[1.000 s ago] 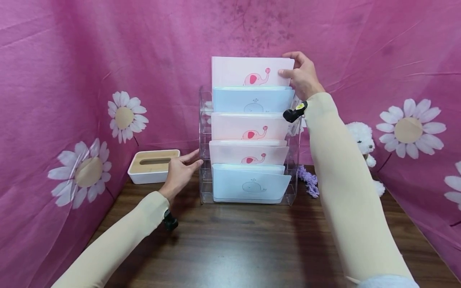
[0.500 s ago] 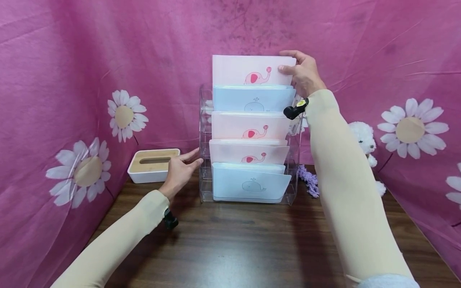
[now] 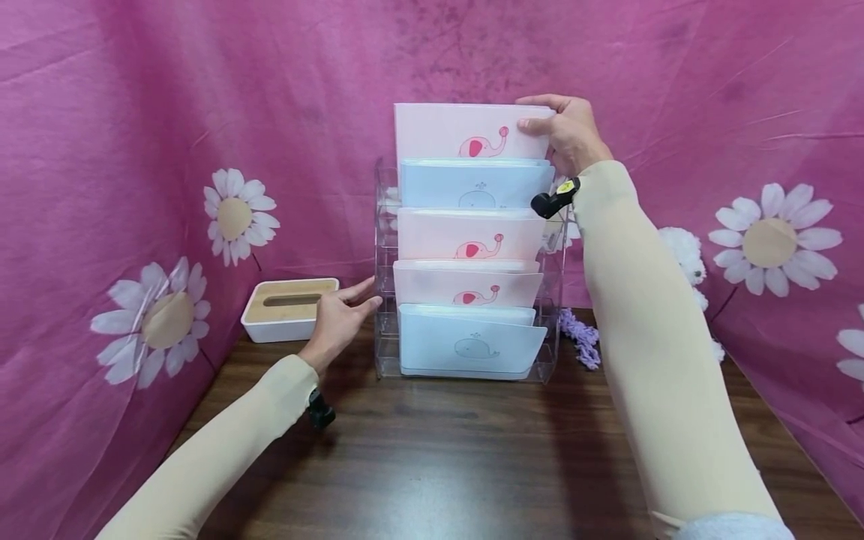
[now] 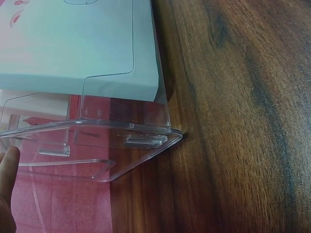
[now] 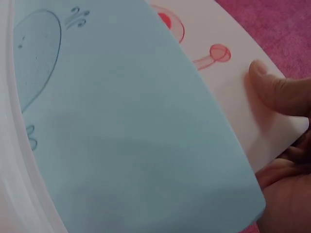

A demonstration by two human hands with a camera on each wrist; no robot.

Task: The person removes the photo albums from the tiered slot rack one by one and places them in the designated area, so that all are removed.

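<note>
A clear acrylic tiered rack [image 3: 386, 349] holds pink and pale blue notebooks in stepped rows. At its top stands a pink notebook [image 3: 432, 131] with a red elephant drawing. My right hand [image 3: 572, 135] pinches this notebook at its right edge, thumb on the front cover and fingers behind. In the right wrist view, a blue whale notebook [image 5: 141, 136] overlaps the pink one. My left hand [image 3: 337, 321] has its fingers extended to the rack's left side, touching or nearly so. Lower rows show pink elephant notebooks [image 3: 439, 234] and a blue whale notebook [image 3: 432, 341] at the front.
On the left stands a white tissue box [image 3: 277, 330] with a wooden lid. A purple knitted piece [image 3: 580, 339] and a white plush toy [image 3: 683, 251], partly behind my right arm, lie to the right. Pink flowered cloth [image 3: 324, 112] surrounds the brown wooden table [image 3: 432, 465].
The top pink notebook has shifted slightly left, with my right hand moving along with it. My left hand stays at the rack's side.
</note>
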